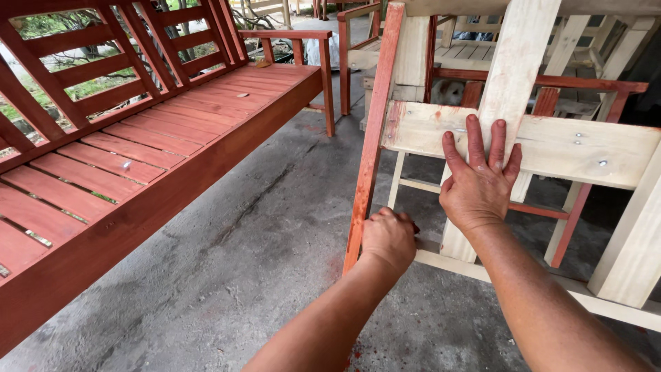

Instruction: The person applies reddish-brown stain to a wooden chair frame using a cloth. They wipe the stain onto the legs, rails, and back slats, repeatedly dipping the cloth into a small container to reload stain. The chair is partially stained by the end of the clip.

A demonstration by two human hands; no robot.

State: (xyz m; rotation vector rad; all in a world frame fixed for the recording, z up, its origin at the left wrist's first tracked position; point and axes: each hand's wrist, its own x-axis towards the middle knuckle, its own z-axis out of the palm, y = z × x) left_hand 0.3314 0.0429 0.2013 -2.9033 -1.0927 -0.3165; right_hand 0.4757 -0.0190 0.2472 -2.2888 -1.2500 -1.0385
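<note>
My right hand (pixel 478 186) lies flat, fingers spread, on a pale unpainted cross plank (pixel 585 145) of an upturned wooden furniture frame. My left hand (pixel 389 238) is closed in a fist low down, just right of the frame's red-stained leg (pixel 372 138). A small dark tip (pixel 415 226) pokes out of the fist; most of what it holds is hidden. Red stain smears mark the pale boards near the leg. A pale lower rail (pixel 523 279) runs under both hands.
A long red-stained slatted bench (pixel 158 138) fills the left side, its seat edge close to my left arm. Grey concrete floor (pixel 261 262) lies between the bench and the frame. More wooden furniture pieces (pixel 475 52) stand stacked behind.
</note>
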